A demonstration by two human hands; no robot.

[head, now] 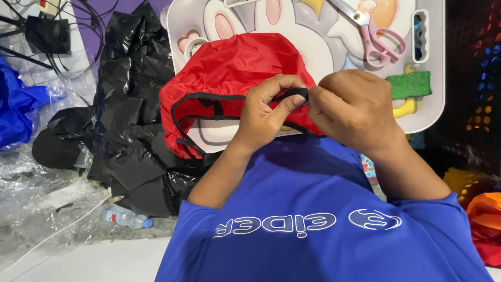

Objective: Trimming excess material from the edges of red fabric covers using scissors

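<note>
Right now both my hands meet at the black strap (295, 94) edging the red nylon pouch (229, 73). My left hand (269, 112) pinches that strap between thumb and forefinger; my right hand (352, 107) closes tight on its end, just beside. Beyond the pouch lies a white plastic tray (433, 62), where pink scissors (378, 39) and a green sponge block (409, 84) rest. Left of the pouch, black plastic bags (128, 104) are heaped.

Single head view, looking steeply down, close on fingers (284, 102); white tray (433, 104) just beyond them, chest below.
</note>
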